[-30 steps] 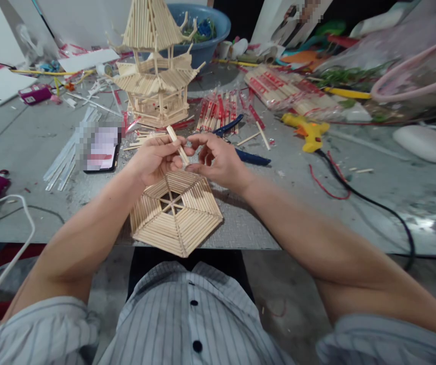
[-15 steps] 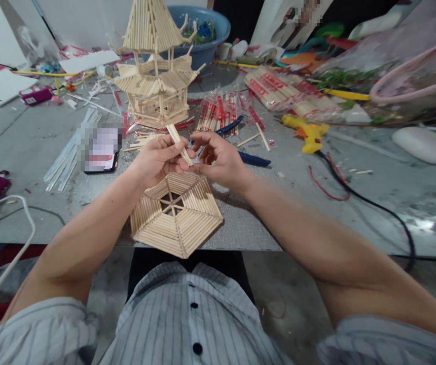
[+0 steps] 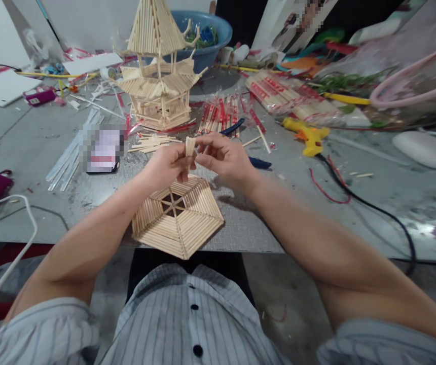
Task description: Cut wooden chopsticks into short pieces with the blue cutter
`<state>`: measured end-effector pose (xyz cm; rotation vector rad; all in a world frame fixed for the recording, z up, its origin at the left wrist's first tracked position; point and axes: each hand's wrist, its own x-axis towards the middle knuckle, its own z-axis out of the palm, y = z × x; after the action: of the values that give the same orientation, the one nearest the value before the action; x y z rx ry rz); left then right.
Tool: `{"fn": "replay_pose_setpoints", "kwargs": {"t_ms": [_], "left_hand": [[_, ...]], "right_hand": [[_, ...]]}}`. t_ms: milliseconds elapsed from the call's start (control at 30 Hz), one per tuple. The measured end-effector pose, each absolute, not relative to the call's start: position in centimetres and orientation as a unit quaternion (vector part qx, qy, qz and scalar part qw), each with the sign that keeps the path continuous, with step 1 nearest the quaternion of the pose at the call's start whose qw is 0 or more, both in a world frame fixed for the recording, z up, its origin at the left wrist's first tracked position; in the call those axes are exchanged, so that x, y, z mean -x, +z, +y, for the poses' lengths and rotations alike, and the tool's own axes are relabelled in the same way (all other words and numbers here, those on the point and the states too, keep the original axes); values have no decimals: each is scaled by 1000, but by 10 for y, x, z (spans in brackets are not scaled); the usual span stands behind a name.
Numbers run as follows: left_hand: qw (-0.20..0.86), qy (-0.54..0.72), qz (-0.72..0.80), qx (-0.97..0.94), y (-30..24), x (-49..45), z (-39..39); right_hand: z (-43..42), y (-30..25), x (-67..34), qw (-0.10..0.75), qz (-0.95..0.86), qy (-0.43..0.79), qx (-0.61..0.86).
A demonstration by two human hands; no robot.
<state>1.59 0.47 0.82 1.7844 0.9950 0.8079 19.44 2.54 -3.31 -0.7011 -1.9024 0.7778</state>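
Observation:
My left hand [image 3: 170,163] is closed around a short bundle of pale wooden sticks [image 3: 190,146], held nearly upright with its top end showing. Close against its right side is my right hand [image 3: 223,161], fingers curled but apart; its fingertips seem to touch the sticks. Below both hands a hexagonal panel of wooden sticks [image 3: 195,230], with a spoked opening in its middle, lies at the table's front edge. Behind them stands a tiered pagoda model [image 3: 159,83] built from the same sticks. Loose sticks [image 3: 151,143] lie just beyond my left hand.
A yellow glue gun [image 3: 307,134] with a black cord rests to the right. Red-wrapped chopstick packs [image 3: 279,91] lie further back. On the left are a phone [image 3: 106,147] and clear glue sticks [image 3: 75,147]. A blue basin [image 3: 220,38] stands behind the pagoda. Blue-handled pliers [image 3: 259,162] lie beyond my right hand.
The stick bundle has turned from a slant to nearly upright, and my left hand has rolled with it. My right hand has shifted slightly right, its fingers now nearer the bundle's top.

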Motion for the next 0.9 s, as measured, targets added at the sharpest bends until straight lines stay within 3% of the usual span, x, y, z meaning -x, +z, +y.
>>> {"fn": "replay_pose_setpoints", "kwargs": {"t_ms": [300,567,700,900], "left_hand": [[367,271,426,-781,17,-18,-3],[427,286,419,-749,17,-17,-1],[519,257,416,-701,14,-16,0],[640,351,441,-522,15,-16,3]], "right_hand": [[9,-20,-182,541,-683,395,292],[8,-20,-178,527,-610,486,338],[15,-27,-178,510,-608,499,348],[25,-35,-188,510,-677,404,342]]}}
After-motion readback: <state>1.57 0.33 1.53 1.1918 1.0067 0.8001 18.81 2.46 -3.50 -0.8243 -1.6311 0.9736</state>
